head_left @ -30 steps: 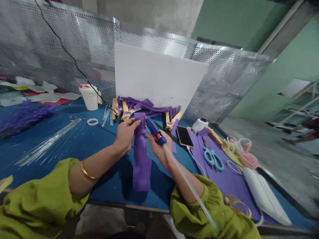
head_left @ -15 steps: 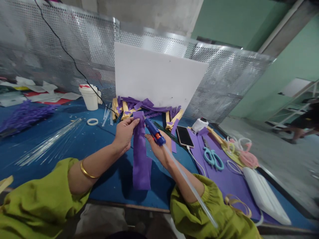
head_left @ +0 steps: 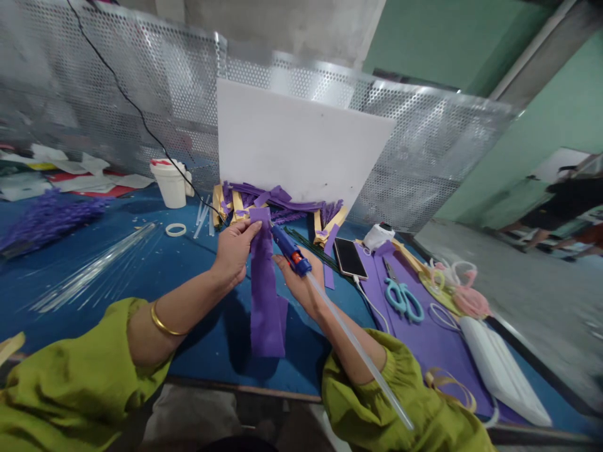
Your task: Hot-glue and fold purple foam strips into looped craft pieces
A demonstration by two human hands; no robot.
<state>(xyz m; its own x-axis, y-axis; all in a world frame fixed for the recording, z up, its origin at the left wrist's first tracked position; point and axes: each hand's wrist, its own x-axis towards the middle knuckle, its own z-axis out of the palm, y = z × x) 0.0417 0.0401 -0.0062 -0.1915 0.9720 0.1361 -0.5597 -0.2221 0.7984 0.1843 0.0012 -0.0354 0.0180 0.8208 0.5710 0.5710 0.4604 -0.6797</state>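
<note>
My left hand pinches a long purple strip near its top, thumb in front; the strip hangs down and folds back at its lower end. In my right hand is a blue glue gun with an orange part. Its nozzle points up and left, at the right edge of the strip's top; whether it touches cannot be told. A long clear glue stick sticks out of the gun's rear, over my right forearm. Some right-hand fingers are hidden behind the gun.
Purple and yellow ribbon pieces lie against a white board. Rightward are a phone, teal scissors and a white power bank-like block. A white cup, tape ring and clear strands are leftward.
The strip's top and the gun's nozzle have shifted very slightly left and up. Both hands keep their hold. A person in the right background has come further into view.
</note>
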